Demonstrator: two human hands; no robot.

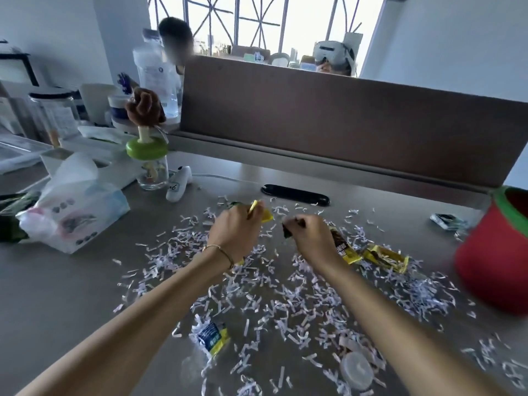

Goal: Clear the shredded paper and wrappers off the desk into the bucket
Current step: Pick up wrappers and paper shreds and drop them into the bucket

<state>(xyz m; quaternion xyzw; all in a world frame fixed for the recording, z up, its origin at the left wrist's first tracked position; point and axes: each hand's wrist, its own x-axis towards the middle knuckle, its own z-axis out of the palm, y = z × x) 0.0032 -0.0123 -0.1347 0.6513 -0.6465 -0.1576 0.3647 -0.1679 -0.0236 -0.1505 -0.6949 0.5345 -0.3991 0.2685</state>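
Note:
Shredded paper (285,298) lies scattered over the grey desk (71,295). My left hand (235,234) grips a yellow wrapper (264,214) at the far side of the shreds. My right hand (310,238) pinches a dark wrapper (287,231) just to the right of it. Two yellow and brown wrappers (385,257) lie to the right of my right hand. A crumpled blue and yellow wrapper (211,335) lies near the front, between my forearms. The red bucket (491,258) with a green rim stands at the right edge.
A tissue pack (77,218), a glass jar with a green lid (150,170) and a white controller (177,185) stand at the left. A brown partition (343,121) closes the back. A clear round lid (357,370) lies in the shreds; a small packet (448,221) lies near the bucket.

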